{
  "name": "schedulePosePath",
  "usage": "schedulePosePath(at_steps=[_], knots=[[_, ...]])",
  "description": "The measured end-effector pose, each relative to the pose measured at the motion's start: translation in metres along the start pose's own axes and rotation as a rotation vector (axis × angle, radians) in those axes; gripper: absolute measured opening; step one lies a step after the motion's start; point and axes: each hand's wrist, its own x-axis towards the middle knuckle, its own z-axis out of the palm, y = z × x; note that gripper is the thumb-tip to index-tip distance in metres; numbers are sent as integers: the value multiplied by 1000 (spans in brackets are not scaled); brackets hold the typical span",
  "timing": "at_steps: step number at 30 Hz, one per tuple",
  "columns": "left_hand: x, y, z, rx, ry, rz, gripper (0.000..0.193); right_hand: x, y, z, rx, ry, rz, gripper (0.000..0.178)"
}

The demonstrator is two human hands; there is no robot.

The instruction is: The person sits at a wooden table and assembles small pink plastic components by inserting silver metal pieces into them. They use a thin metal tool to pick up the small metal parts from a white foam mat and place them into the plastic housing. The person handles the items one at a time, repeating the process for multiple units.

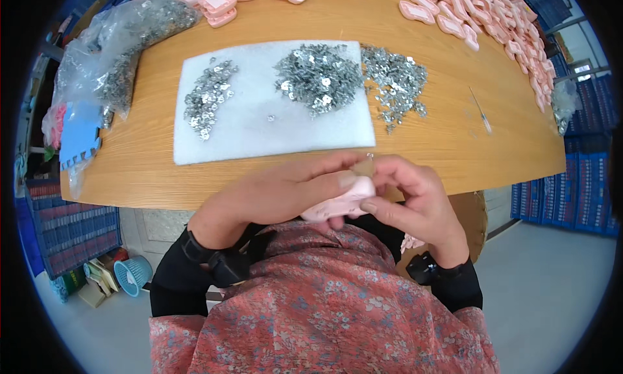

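A pale pink plastic shell [341,202] is held just off the table's front edge, close to my body. My left hand [279,195] is closed around it, thumb along its top and fingertips showing below. A tan covering [364,168] sits by the left fingertips, with a tiny shiny metal piece [370,156] at its tip. My right hand [418,202] is closed at the shell's right end, thumb pressed to its edge and the other fingers curled behind. Beyond the hands, a white foam sheet [259,137] bears two heaps of small silvery metal parts [319,78].
Another heap of metal parts [396,82] lies beside the sheet on the wooden table [448,134]. Many pink shells [493,17] are piled along the far edge. A plastic bag of metal parts [130,49] and blue foam mat [79,137] are left; a thin pointed tool [481,111] lies right.
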Motion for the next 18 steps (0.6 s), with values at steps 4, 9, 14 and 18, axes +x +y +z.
schedulePosePath(at_steps=[4,9,14,18], knots=[[-23,-12,-7,-164,26,-45,72,11,14,-26,-213,278,-18,18],[-37,-22,-22,-323,191,24,73,17,24,-27,-480,180,32,13],[-45,-33,-28,-540,243,188,58,39,21,-1,-636,131,-107,15],[-56,-38,-35,-549,291,254,56,76,17,28,-682,-6,-345,20]])
